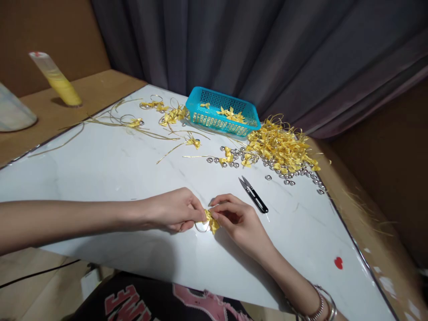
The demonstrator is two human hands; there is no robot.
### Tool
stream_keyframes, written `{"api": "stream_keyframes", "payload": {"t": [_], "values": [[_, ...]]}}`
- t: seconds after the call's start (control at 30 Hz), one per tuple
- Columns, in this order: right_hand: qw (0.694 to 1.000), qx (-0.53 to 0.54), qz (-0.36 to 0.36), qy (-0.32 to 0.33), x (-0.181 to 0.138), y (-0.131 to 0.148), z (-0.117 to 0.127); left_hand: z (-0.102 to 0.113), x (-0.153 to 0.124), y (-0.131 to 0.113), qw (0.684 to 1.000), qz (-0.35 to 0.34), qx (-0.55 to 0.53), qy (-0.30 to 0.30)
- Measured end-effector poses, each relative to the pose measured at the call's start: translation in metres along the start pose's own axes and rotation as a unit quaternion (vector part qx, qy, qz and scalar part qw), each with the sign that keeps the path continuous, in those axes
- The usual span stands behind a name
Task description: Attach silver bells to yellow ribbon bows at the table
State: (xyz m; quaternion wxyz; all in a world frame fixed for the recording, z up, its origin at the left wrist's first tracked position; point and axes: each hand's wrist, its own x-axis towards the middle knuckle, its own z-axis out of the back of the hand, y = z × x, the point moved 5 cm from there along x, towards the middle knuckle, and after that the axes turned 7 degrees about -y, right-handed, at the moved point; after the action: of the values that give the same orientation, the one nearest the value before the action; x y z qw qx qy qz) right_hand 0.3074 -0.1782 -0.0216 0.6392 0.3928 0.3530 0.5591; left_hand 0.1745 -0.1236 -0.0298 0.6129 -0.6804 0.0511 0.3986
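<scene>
My left hand pinches a small yellow ribbon bow between thumb and fingers, just above the white tabletop. A thin loop hangs below the bow, close to the left fingertips. From the other side, my right hand grips the bow's right part with thumb and index finger, the other fingers loosely curled. The fingertips cover part of the bow. Beyond the right hand lie black thread snips with their blades apart.
A turquoise basket with yellow bows stands at the back. Right of it is a heap of yellow bows beside small silvery pieces. Loose gold cords lie at the far left. A clear tube with yellow contents stands beyond the tabletop.
</scene>
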Motion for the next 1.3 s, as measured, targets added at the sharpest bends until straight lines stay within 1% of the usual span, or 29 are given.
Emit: {"api": "stream_keyframes", "payload": {"t": [0.17,0.27,0.37,0.5,0.57,0.63,0.7,0.8,0.83,0.9,1.0,1.07,1.13,1.23,1.3], "values": [[1.000,0.015,0.000,0.004,0.000,0.001,0.000,0.002,0.004,0.002,1.000,-0.001,0.003,-0.005],[1.000,0.007,0.008,0.006,0.000,0.002,-0.001,0.002,0.007,0.003,1.000,-0.006,0.015,-0.011],[1.000,-0.002,0.015,0.003,0.000,0.003,-0.001,0.001,0.010,0.001,0.999,-0.022,0.029,-0.018],[1.000,0.000,0.017,0.003,-0.001,0.004,-0.002,0.002,0.011,-0.002,0.998,-0.019,0.045,-0.030],[1.000,0.004,0.017,0.005,-0.001,0.005,-0.001,0.003,0.009,-0.005,0.997,-0.026,0.069,-0.037],[1.000,0.011,0.011,0.006,-0.001,0.004,-0.001,0.006,0.005,-0.010,0.991,-0.049,0.112,-0.050],[1.000,0.027,0.004,0.007,0.000,0.004,-0.001,0.008,0.001,-0.015,0.978,-0.094,0.168,-0.077],[0.998,0.059,-0.008,0.007,0.002,0.003,0.000,0.007,-0.005,-0.021,0.943,-0.180,0.259,-0.110],[0.997,0.069,-0.018,0.010,0.002,0.003,0.001,0.006,-0.006,-0.021,0.930,-0.199,0.287,-0.116],[0.994,0.090,-0.052,0.021,0.003,0.000,0.002,0.004,-0.006,-0.018,0.916,-0.209,0.320,-0.120],[0.986,0.128,-0.098,0.036,0.003,-0.004,0.003,0.005,-0.002,-0.013,0.920,-0.206,0.310,-0.120],[0.985,0.134,-0.104,0.043,0.003,-0.006,0.002,0.005,0.000,-0.011,0.923,-0.211,0.298,-0.118],[0.990,0.106,-0.085,0.039,0.003,-0.007,0.001,0.005,0.001,-0.011,0.921,-0.219,0.298,-0.119],[0.999,0.042,-0.028,0.017,0.004,-0.005,-0.001,0.004,0.002,-0.010,0.916,-0.229,0.307,-0.119],[0.999,0.030,-0.008,0.010,0.004,-0.004,-0.004,0.003,0.002,-0.010,0.911,-0.236,0.315,-0.120]]}}
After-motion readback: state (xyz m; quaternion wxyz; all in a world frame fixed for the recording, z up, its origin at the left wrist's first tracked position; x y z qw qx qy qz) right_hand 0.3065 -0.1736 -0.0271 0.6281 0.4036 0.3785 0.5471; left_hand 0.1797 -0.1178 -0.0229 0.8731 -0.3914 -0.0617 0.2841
